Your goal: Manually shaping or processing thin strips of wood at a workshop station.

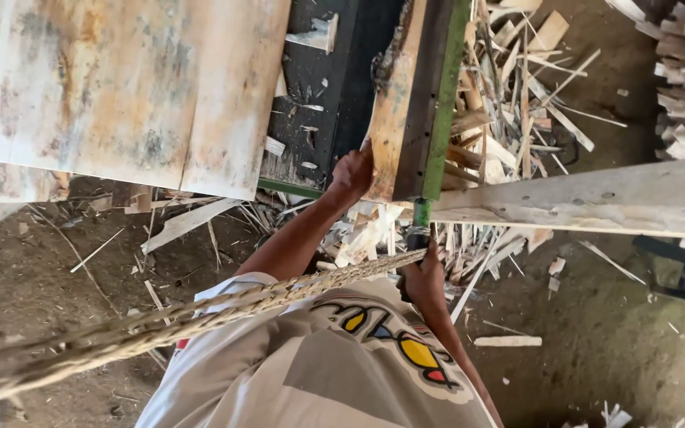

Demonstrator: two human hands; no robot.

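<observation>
**Head view: veneer sheet fed at a green-framed cutter**

Big stained plywood sheets (120, 87) are stacked upper left. A narrow veneer sheet (390, 119) is pinched at its edge by the left hand (352, 174). The green lever handle (419, 226) is gripped shut by the right hand (424, 277).

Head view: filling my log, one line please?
left hand holding wooden slab | right hand gripping green handle | floor: wood scraps

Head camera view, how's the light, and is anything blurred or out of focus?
Head view: daylight, brightest on the pale sheets upper left and the plank at right, no harsh glare. The rope across the lower left is soft and blurred toward the corner. The left hand on the board and the right hand at the green handle look sharp.
</observation>
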